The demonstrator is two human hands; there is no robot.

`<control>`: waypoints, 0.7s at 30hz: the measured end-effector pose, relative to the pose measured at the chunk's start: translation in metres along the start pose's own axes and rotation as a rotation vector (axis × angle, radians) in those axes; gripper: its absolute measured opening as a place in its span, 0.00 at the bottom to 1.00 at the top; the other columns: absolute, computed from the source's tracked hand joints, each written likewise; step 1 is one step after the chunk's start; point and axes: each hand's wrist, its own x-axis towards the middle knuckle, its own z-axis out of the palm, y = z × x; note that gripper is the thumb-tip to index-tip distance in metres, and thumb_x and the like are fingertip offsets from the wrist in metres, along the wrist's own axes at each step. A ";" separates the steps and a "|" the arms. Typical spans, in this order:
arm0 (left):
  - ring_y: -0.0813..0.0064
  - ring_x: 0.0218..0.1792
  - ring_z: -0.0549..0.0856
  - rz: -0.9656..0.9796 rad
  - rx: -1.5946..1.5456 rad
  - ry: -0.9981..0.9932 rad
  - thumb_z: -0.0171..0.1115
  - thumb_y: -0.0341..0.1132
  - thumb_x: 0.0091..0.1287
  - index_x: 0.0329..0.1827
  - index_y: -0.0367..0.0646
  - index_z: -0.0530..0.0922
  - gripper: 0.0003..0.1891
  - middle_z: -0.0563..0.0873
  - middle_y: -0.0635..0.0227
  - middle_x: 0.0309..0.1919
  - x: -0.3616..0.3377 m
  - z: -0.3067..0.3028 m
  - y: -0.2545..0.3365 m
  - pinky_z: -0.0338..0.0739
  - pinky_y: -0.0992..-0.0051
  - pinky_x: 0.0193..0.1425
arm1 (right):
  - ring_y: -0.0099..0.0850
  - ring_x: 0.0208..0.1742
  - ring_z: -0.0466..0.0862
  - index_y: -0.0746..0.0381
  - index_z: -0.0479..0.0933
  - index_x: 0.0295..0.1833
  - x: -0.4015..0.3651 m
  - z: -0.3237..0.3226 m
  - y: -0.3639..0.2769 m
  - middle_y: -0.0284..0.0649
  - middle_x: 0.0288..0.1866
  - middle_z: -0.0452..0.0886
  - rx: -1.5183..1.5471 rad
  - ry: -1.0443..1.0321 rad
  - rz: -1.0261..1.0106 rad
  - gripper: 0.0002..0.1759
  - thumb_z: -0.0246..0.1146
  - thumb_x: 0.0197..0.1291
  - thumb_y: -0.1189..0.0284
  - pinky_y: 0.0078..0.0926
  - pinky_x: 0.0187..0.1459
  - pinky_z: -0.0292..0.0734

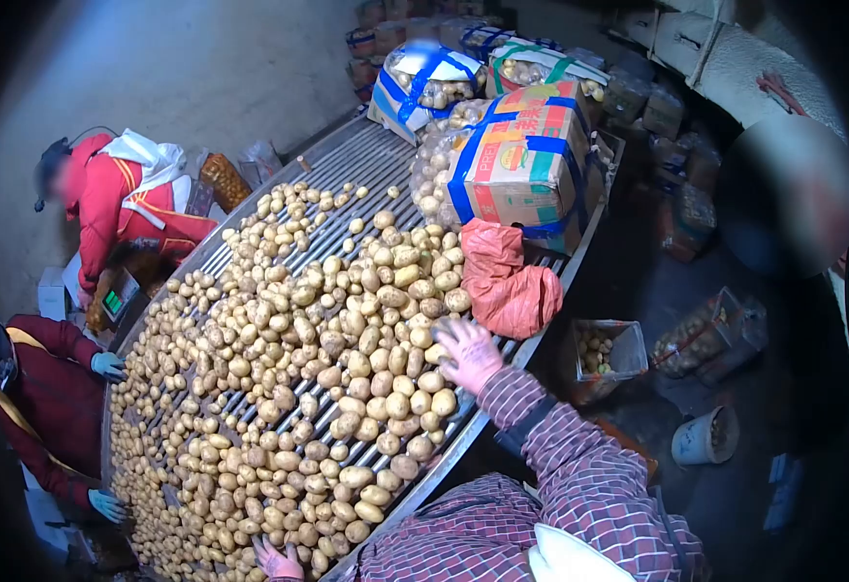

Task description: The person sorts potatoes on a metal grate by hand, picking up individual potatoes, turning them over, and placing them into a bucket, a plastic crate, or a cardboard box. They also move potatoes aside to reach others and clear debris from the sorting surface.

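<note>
Many potatoes (347, 330) lie spread over a slatted metal table (347, 155). My right hand (468, 356), in a pink glove, rests at the right edge of the potatoes with its fingers apart. Just above it lies a crumpled red sleeve-like cloth (509, 286). My left hand (279, 560), also gloved in pink, is at the bottom of the view, touching the near edge of the potatoes with its fingers spread. Neither hand is closed around a potato.
A taped carton (521, 165) and bagged potatoes stand at the table's far end. Across the table, one person in red (104, 194) bends by a scale; another in maroon (51, 398) has gloved hands at the edge. A crate (626, 349) and white bucket (701, 438) stand right.
</note>
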 end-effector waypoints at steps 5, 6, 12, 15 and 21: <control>0.48 0.76 0.54 -0.069 0.013 0.058 0.54 0.51 0.69 0.75 0.35 0.56 0.38 0.54 0.43 0.75 -0.004 0.016 0.002 0.51 0.60 0.79 | 0.43 0.65 0.70 0.55 0.70 0.65 0.046 -0.017 0.060 0.45 0.65 0.70 -0.126 0.029 -0.095 0.34 0.65 0.50 0.59 0.46 0.65 0.64; 0.48 0.76 0.53 -0.065 -0.016 0.075 0.54 0.51 0.70 0.75 0.35 0.55 0.38 0.54 0.44 0.75 -0.005 0.020 -0.001 0.49 0.59 0.79 | 0.42 0.64 0.71 0.53 0.70 0.65 0.054 -0.016 0.076 0.45 0.65 0.70 -0.169 -0.071 -0.077 0.34 0.65 0.51 0.58 0.46 0.64 0.64; 0.49 0.76 0.54 -0.244 0.014 0.175 0.53 0.54 0.70 0.77 0.37 0.54 0.40 0.53 0.44 0.76 -0.007 0.039 0.006 0.53 0.53 0.77 | 0.36 0.54 0.81 0.50 0.78 0.55 0.094 -0.012 0.144 0.42 0.51 0.81 -0.267 -0.541 0.341 0.23 0.63 0.53 0.56 0.44 0.54 0.73; 0.48 0.76 0.54 -0.319 -0.024 0.111 0.54 0.52 0.69 0.76 0.38 0.54 0.39 0.53 0.43 0.76 -0.006 0.029 0.022 0.53 0.51 0.76 | 0.36 0.42 0.85 0.54 0.82 0.42 0.140 -0.021 0.103 0.42 0.38 0.85 0.049 0.068 0.104 0.12 0.59 0.58 0.62 0.40 0.43 0.78; 0.46 0.76 0.54 -0.451 -0.125 0.043 0.59 0.53 0.65 0.74 0.42 0.63 0.37 0.51 0.43 0.76 -0.001 0.058 -0.030 0.52 0.50 0.77 | 0.46 0.51 0.81 0.60 0.79 0.50 0.258 0.103 0.100 0.50 0.45 0.82 0.451 0.052 0.184 0.16 0.54 0.63 0.64 0.44 0.55 0.75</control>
